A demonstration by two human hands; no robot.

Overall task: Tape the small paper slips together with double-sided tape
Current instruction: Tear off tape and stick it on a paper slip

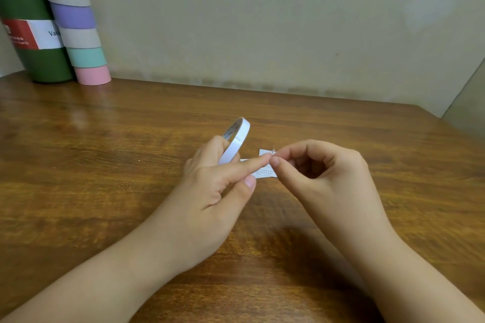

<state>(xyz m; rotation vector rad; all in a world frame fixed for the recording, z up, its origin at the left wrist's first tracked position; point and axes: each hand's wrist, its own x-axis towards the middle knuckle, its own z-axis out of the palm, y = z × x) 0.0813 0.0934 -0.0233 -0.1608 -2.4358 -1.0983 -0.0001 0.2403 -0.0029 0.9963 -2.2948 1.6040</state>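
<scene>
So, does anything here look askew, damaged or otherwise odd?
Nothing stands out. The left hand holds the tape roll, the right hand pinches at a small bit by the paper slips on the table. The stacked coloured rolls appear tilted, probably wide-angle distortion.

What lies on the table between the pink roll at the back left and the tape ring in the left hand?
Bare wood; the head view shows nothing between pink roll and tape ring.

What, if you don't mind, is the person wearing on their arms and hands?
Nothing that shows. Both forearms are bare to the bottom edge of the view, with no sleeves in sight. The left hand and right hand carry no gloves, rings, watch or bracelet. The nails are short and unpainted.
</scene>
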